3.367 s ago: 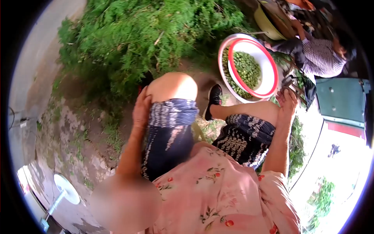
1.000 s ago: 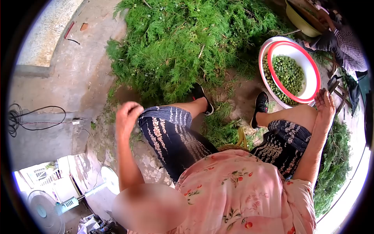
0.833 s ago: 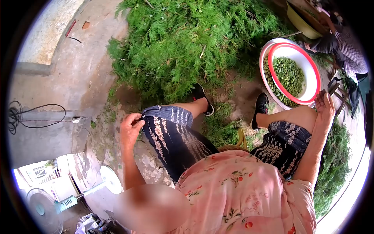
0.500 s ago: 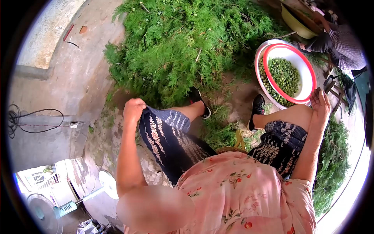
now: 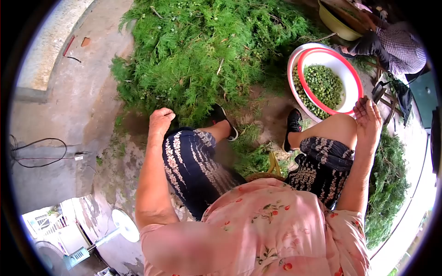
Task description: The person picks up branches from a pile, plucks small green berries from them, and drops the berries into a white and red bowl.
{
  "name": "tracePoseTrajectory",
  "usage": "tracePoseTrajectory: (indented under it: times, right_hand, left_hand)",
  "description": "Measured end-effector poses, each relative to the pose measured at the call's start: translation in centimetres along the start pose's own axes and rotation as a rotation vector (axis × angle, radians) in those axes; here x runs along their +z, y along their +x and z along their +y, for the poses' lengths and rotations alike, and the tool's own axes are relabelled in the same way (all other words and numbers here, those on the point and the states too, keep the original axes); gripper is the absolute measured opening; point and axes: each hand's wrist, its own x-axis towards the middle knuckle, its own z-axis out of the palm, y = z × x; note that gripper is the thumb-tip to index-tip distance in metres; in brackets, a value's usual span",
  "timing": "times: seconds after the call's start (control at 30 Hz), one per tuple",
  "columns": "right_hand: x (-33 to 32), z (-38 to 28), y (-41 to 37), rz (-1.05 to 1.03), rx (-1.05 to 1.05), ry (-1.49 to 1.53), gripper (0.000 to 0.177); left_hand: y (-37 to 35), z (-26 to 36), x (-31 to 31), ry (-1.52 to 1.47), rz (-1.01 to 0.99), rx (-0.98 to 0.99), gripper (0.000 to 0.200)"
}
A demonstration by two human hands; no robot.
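Gripping noted: left hand balled tight on the hem of the dark blue, white-patterned cloth shorts at the left knee, near the heap of feathery green cut branches. Judgement: the hem shifts best with a pull straight along the thigh, not a twist. Further right, white enamel basin with red rim, holding small round green fruits. Right hand rests on the right knee just beside it, fingers loosely apart, empty.

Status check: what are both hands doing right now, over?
Left hand fisted at shorts hem. Right hand open, resting on right knee. Basin of green berries just beyond, untouched.
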Motion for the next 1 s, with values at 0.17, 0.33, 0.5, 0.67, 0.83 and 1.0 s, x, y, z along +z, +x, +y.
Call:
tracePoseTrajectory:
  times: [0.17, 0.33, 0.5, 0.67, 0.83, 1.0]
  right_hand:
    - [0.6, -1.2, -3.0, 0.071, -0.095, -0.249, 0.017]
    - [-2.1, 0.5, -4.4, -0.029, -0.076, -0.461, 0.015]
    - [-2.4, 2.1, -6.1, -0.147, 0.060, -0.506, 0.012]
    - [-1.4, 1.5, -6.8, -0.373, 0.155, -0.668, 0.017]
    - [-0.3, 1.8, -7.3, -0.736, -0.002, -0.842, 0.024]
    - [0.3, 2.3, -7.2, -0.764, 0.004, -0.796, 0.020]
  left_hand:
    - [-0.8, -0.3, -0.8, -0.064, 0.046, 0.192, 0.017]
    - [-3.3, 6.3, 1.7, -0.206, 0.118, 0.242, 0.014]
    - [-10.7, 16.3, 7.9, -0.325, -0.109, 0.493, 0.010]
    - [-16.3, 20.6, 12.4, -0.222, -0.033, 0.985, 0.021]
    - [-16.8, 20.5, 13.1, -0.139, -0.028, 1.089, 0.015]
    - [-16.5, 20.6, 12.3, -0.183, -0.082, 1.092, 0.013]
